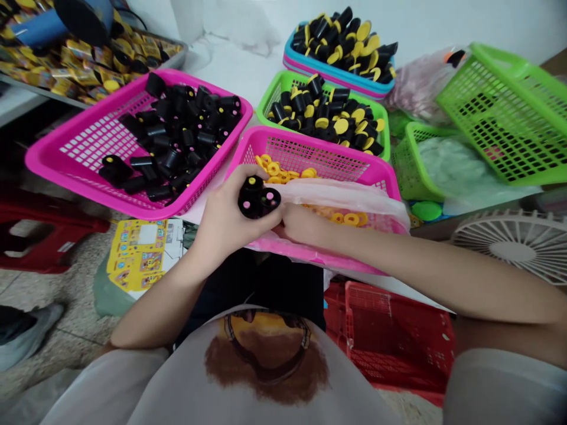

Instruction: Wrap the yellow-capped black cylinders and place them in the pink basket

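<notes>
My left hand [225, 215] is wrapped round three short black plastic cylinders [251, 208], held as a bunch with their ends facing up. Two of those ends show a pink centre, and one a yellow centre. Against the bunch, on its right side, is my right hand [296, 223], fingers closed; whatever they may hold is hidden. Both hands are over the near-left part of a pink basket [336, 156], which contains yellow plastic rings [349, 219] and a white plastic bag [341, 195] draped across it.
A larger pink basket [84, 168] of black cylinders is at left. Behind, a green basket [283, 82] and a blue tub [290, 50] hold black cylinders with yellow caps. A fan [509, 251] stands at right; a red crate [398, 354] sits below the table.
</notes>
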